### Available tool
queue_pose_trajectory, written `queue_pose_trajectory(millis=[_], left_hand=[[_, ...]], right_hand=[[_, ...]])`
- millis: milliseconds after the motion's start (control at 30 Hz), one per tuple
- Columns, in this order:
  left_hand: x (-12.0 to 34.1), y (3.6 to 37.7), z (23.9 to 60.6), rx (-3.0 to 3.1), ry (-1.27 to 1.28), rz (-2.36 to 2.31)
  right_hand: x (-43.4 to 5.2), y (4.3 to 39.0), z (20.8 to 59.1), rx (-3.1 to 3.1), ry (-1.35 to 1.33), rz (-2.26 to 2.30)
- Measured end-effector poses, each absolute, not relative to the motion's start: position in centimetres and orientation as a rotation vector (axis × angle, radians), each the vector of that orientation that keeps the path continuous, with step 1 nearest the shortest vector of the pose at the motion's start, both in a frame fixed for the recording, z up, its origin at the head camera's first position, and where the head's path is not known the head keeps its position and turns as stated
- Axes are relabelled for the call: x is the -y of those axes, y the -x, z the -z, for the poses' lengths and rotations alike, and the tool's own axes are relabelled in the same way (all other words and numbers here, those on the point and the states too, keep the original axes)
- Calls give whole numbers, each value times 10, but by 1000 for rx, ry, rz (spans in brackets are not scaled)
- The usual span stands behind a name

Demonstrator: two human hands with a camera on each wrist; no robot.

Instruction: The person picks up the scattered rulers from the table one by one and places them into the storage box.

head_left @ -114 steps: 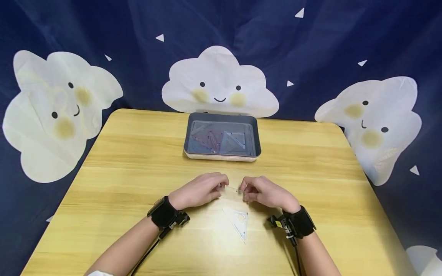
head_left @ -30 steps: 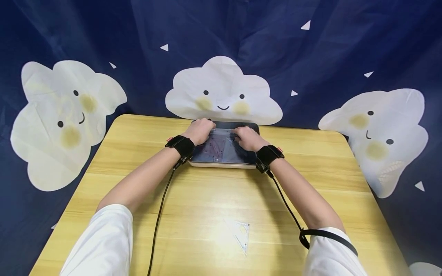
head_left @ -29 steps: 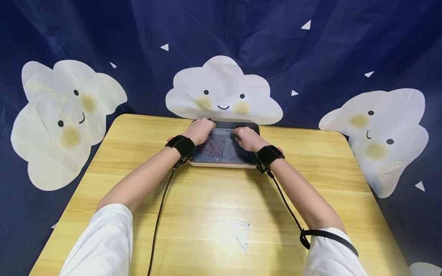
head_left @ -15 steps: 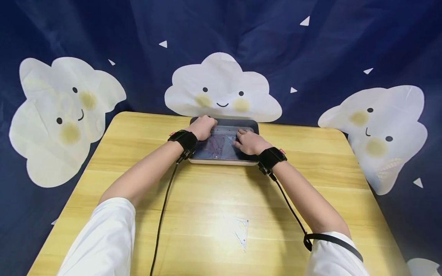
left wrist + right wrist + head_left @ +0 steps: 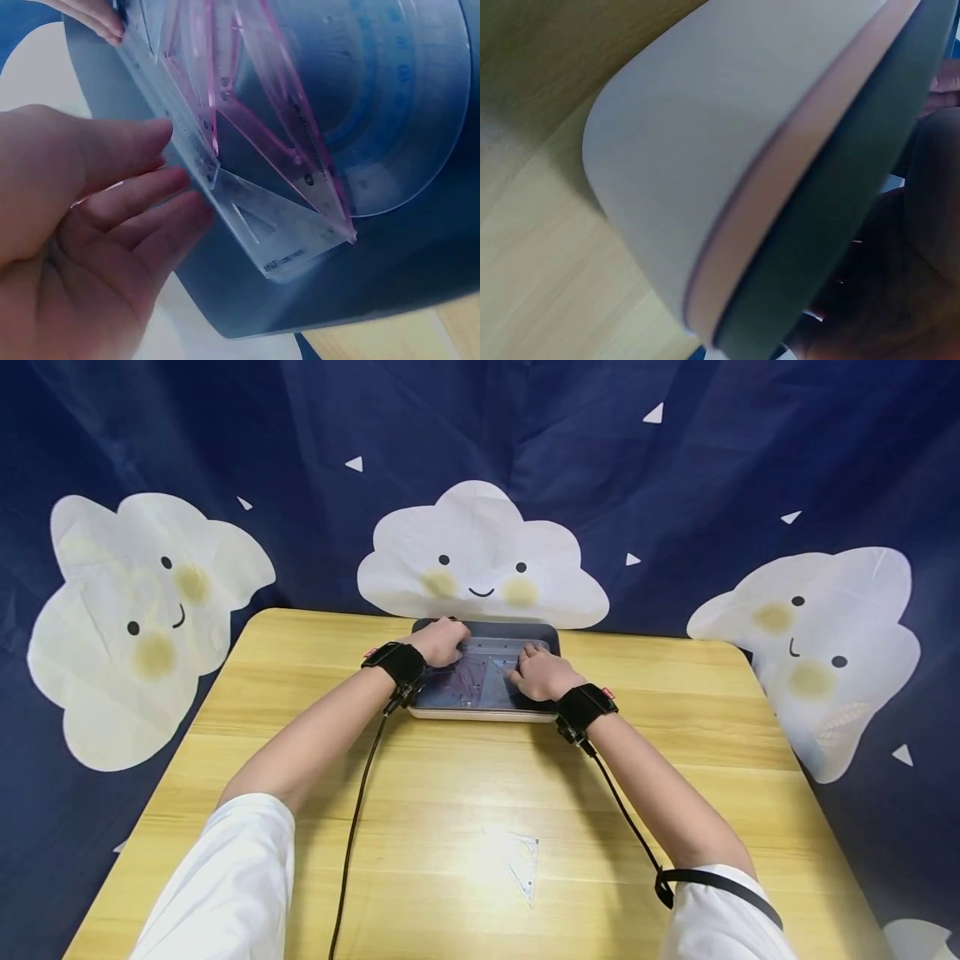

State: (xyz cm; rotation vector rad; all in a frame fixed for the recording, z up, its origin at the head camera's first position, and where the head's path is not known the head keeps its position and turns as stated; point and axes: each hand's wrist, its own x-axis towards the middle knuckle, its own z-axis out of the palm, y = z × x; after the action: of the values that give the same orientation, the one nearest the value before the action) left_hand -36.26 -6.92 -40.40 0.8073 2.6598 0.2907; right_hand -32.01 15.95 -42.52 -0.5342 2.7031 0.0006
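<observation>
Both hands are in the grey tray at the far middle of the table. The left hand has relaxed, nearly straight fingers resting against the edge of a clear ruler that lies in the tray with a pink set square and a blue protractor. The right hand sits over the tray's right side, can't tell if it's gripping anything. Another clear set square lies well apart, near the table's front edge.
</observation>
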Motion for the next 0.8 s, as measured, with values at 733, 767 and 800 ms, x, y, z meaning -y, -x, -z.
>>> queue_pose_trajectory(millis=[733,767,800], left_hand=[[78,243,387,-2723,-1144,-995],[77,232,390,-2700,-1149,-1025],[75,221,394,-2673,-1154,-1052]], right_hand=[[-178,211,401,-3060,1014,630],[-180,203,403,-3070,1025,670],[-182,194,404,-3075,1031,718]])
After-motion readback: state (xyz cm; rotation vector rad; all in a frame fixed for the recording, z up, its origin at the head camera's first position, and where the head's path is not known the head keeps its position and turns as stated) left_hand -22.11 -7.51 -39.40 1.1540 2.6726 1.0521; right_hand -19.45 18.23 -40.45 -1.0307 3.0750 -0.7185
